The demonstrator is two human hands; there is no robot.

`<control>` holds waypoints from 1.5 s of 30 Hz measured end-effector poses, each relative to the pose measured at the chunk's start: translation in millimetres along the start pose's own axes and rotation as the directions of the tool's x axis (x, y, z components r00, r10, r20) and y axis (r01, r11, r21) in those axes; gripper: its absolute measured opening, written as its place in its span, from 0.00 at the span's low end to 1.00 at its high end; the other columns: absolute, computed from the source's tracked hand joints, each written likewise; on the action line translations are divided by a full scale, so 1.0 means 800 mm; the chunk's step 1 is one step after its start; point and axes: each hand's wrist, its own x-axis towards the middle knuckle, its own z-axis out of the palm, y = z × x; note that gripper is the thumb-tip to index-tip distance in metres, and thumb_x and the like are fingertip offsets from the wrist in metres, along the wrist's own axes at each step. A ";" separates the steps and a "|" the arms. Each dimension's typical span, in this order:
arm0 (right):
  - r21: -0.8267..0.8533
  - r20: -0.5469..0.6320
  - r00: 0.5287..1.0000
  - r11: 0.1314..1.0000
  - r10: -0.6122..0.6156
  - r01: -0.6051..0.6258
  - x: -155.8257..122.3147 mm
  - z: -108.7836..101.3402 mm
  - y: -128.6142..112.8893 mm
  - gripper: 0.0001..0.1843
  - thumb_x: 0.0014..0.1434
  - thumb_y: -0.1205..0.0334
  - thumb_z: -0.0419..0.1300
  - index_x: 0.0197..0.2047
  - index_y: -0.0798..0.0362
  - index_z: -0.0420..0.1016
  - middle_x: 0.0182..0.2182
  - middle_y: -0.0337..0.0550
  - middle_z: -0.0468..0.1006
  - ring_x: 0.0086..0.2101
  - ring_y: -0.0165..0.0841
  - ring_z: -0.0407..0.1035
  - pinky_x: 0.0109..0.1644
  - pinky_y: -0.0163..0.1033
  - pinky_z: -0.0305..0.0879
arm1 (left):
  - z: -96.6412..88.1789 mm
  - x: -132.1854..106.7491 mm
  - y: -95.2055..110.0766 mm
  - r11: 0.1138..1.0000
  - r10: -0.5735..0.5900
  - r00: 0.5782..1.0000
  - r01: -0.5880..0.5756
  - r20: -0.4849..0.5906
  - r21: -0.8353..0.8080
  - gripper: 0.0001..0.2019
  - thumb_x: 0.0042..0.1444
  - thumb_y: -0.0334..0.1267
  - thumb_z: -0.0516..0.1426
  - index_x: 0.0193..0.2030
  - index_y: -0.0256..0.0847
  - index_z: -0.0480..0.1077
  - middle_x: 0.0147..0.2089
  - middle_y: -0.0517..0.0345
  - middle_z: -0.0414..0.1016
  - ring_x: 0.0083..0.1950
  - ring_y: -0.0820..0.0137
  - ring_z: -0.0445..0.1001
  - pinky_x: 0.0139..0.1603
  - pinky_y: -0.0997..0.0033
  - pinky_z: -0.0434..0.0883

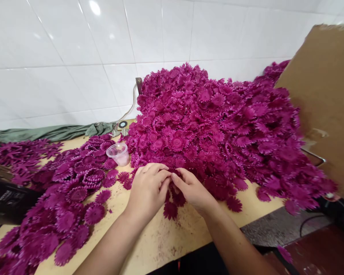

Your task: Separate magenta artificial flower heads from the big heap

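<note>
My left hand (pixel 151 183) and my right hand (pixel 192 187) meet at the front edge of a large heap of magenta artificial flower pieces (pixel 189 126). Both hands are closed, thumbs and fingertips pinched together around a magenta flower piece (pixel 174 188), most of which my fingers hide. Just below them, a loose flower layer (pixel 170 211) with a toothed edge rests on the tabletop. Beyond my left hand stands a small clear plastic cup (pixel 118 153) with something pale in its bottom.
More flower layers (pixel 65 219) spread along the left, beside a dark box (pixel 11 200). Green cloth (pixel 57 133) lies along the tiled wall (pixel 88 57). A cardboard sheet (pixel 323 95) leans at the right. Magenta crumbs dot the yellowish table (pixel 149 244).
</note>
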 end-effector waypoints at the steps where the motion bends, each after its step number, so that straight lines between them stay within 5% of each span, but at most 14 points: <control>1: 0.013 0.002 1.000 1.000 -0.001 0.001 0.000 0.000 -0.001 0.15 0.50 0.49 0.56 0.30 0.53 0.64 0.26 0.36 0.66 0.28 0.28 0.60 0.35 0.34 0.60 | 0.000 0.001 -0.001 0.999 -0.002 1.000 0.002 -0.016 -0.035 0.09 0.53 0.32 0.50 0.32 0.43 0.72 0.40 0.54 0.76 0.43 0.64 0.71 0.45 0.60 0.64; 5: 0.098 0.077 0.997 0.995 0.022 -0.029 -0.002 0.005 -0.009 0.13 0.49 0.53 0.58 0.30 0.54 0.65 0.24 0.35 0.65 0.25 0.26 0.58 0.31 0.33 0.58 | 0.000 0.008 -0.001 0.903 -0.243 0.967 0.199 -0.071 -0.382 0.08 0.53 0.35 0.50 0.28 0.40 0.69 0.34 0.55 0.75 0.37 0.67 0.72 0.41 0.64 0.67; 8: 0.108 0.119 0.993 0.994 -0.011 -0.002 -0.007 0.012 -0.014 0.10 0.50 0.56 0.57 0.30 0.55 0.65 0.23 0.34 0.63 0.24 0.25 0.57 0.31 0.34 0.57 | -0.001 0.018 -0.004 0.624 -0.482 0.876 0.349 0.007 -0.699 0.06 0.49 0.37 0.53 0.26 0.38 0.67 0.28 0.56 0.74 0.33 0.69 0.73 0.38 0.67 0.68; 13: -0.023 0.195 0.981 1.000 -0.001 0.006 -0.026 0.014 -0.010 0.11 0.51 0.56 0.58 0.27 0.55 0.67 0.22 0.35 0.63 0.24 0.26 0.56 0.27 0.32 0.55 | -0.020 0.037 -0.031 0.124 -0.802 0.592 0.302 0.084 -0.945 0.08 0.47 0.39 0.56 0.25 0.40 0.60 0.19 0.67 0.69 0.18 0.78 0.66 0.22 0.78 0.63; 15: 0.000 0.177 0.984 1.000 0.023 -0.023 -0.029 0.009 -0.004 0.11 0.51 0.54 0.58 0.28 0.55 0.68 0.23 0.36 0.65 0.24 0.26 0.57 0.28 0.33 0.56 | -0.030 0.037 -0.039 0.160 -0.785 0.617 0.299 0.063 -0.941 0.09 0.46 0.39 0.57 0.26 0.39 0.61 0.20 0.66 0.70 0.19 0.79 0.67 0.22 0.80 0.63; 18: 0.088 0.076 0.996 0.994 0.053 -0.060 -0.024 0.000 0.000 0.11 0.49 0.54 0.58 0.27 0.54 0.68 0.22 0.35 0.66 0.24 0.26 0.58 0.30 0.33 0.57 | -0.033 0.028 -0.031 0.380 -0.590 0.801 0.385 0.100 -0.841 0.07 0.44 0.37 0.59 0.31 0.38 0.68 0.29 0.58 0.76 0.30 0.73 0.75 0.33 0.73 0.71; 21: 0.093 0.011 0.997 0.993 0.074 -0.075 -0.015 -0.005 -0.003 0.11 0.49 0.55 0.56 0.25 0.54 0.67 0.21 0.34 0.63 0.23 0.25 0.55 0.28 0.32 0.55 | -0.025 0.015 -0.008 0.577 -0.391 0.906 0.378 0.161 -0.725 0.15 0.45 0.34 0.57 0.42 0.40 0.71 0.43 0.52 0.76 0.43 0.67 0.74 0.46 0.64 0.70; 25: 0.020 0.027 0.999 0.999 0.041 -0.042 -0.011 -0.008 -0.010 0.08 0.49 0.59 0.56 0.26 0.55 0.66 0.21 0.34 0.61 0.23 0.25 0.54 0.26 0.32 0.53 | -0.013 0.007 0.010 0.767 -0.183 0.961 0.272 0.208 -0.581 0.12 0.48 0.35 0.56 0.41 0.43 0.73 0.44 0.52 0.76 0.45 0.65 0.73 0.50 0.63 0.67; 28: -0.011 0.054 0.998 1.000 0.015 -0.014 -0.011 -0.009 -0.012 0.05 0.49 0.61 0.55 0.27 0.54 0.65 0.22 0.34 0.62 0.24 0.26 0.56 0.28 0.32 0.55 | -0.004 0.009 0.012 0.783 -0.202 0.968 0.250 0.148 -0.569 0.08 0.48 0.33 0.54 0.32 0.42 0.75 0.35 0.56 0.77 0.38 0.67 0.74 0.44 0.67 0.69; 32: -0.023 0.131 0.991 0.999 -0.037 0.040 -0.020 -0.001 -0.016 0.03 0.52 0.64 0.53 0.31 0.54 0.66 0.25 0.35 0.64 0.27 0.27 0.59 0.33 0.34 0.58 | 0.000 0.022 -0.003 0.571 -0.434 0.892 0.379 0.124 -0.728 0.02 0.44 0.33 0.57 0.25 0.39 0.70 0.26 0.60 0.73 0.29 0.72 0.72 0.34 0.72 0.69; 35: -0.164 0.259 0.965 0.982 -0.048 0.093 -0.039 0.009 -0.020 0.04 0.49 0.69 0.56 0.24 0.54 0.65 0.24 0.35 0.64 0.27 0.27 0.59 0.32 0.34 0.57 | -0.011 0.037 -0.029 0.287 -0.729 0.682 0.379 0.056 -0.880 0.06 0.45 0.38 0.56 0.23 0.39 0.64 0.20 0.66 0.66 0.21 0.77 0.67 0.24 0.77 0.65; 37: -0.213 0.295 0.954 0.971 -0.044 0.111 -0.049 0.009 -0.022 0.06 0.48 0.71 0.56 0.23 0.53 0.64 0.24 0.36 0.64 0.28 0.28 0.60 0.32 0.34 0.57 | -0.022 0.042 -0.044 0.257 -0.826 0.562 0.310 -0.042 -0.915 0.07 0.46 0.40 0.55 0.24 0.40 0.62 0.21 0.68 0.64 0.19 0.79 0.65 0.22 0.79 0.62; 42: -0.106 0.043 0.999 0.994 -0.025 0.030 -0.035 -0.020 -0.026 0.06 0.50 0.68 0.53 0.34 0.54 0.66 0.28 0.40 0.68 0.29 0.29 0.63 0.34 0.36 0.61 | -0.020 0.031 -0.050 0.582 -0.569 0.821 0.441 0.045 -0.684 0.09 0.41 0.38 0.58 0.32 0.39 0.66 0.27 0.61 0.70 0.30 0.71 0.70 0.36 0.67 0.69; 45: -0.145 -0.062 0.996 0.987 -0.071 0.061 -0.021 -0.029 -0.023 0.06 0.50 0.64 0.53 0.34 0.55 0.66 0.27 0.40 0.69 0.28 0.29 0.63 0.35 0.37 0.61 | -0.006 0.021 -0.047 0.798 -0.420 0.907 0.352 -0.033 -0.489 0.09 0.43 0.38 0.55 0.33 0.38 0.69 0.36 0.54 0.72 0.41 0.64 0.70 0.47 0.59 0.66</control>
